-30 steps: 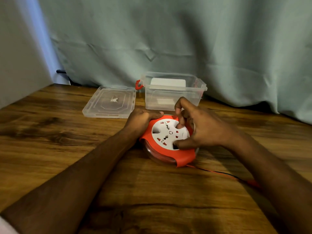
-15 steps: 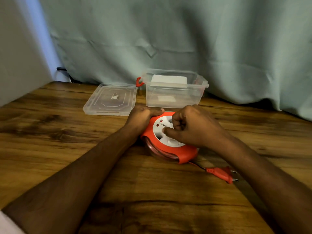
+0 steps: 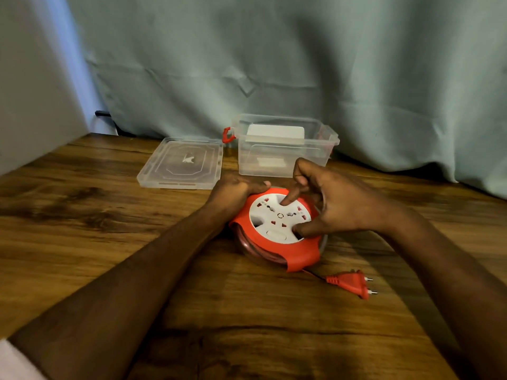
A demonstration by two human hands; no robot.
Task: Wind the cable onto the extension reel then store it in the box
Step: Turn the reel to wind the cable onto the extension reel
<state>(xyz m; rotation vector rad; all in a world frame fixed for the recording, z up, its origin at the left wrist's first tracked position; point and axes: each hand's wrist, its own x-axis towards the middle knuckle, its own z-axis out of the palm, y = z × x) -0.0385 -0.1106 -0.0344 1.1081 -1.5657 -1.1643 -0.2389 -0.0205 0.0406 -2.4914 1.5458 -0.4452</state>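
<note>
Reel (image 3: 277, 237) mid-table, near the back edge, before open box (image 3: 282, 145). Left hand (image 3: 233, 193) grips its red rim; right hand (image 3: 337, 204) curled, fingertip and thumb in white hub. Plug (image 3: 349, 283) lies beside the reel.

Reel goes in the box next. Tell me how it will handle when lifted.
The reel looks rigid, a flat plastic disc, so it should lift as one piece. The short cable tail and plug will probably dangle and swing. Lying flat it seems unlikely to roll; on edge it might.
</note>
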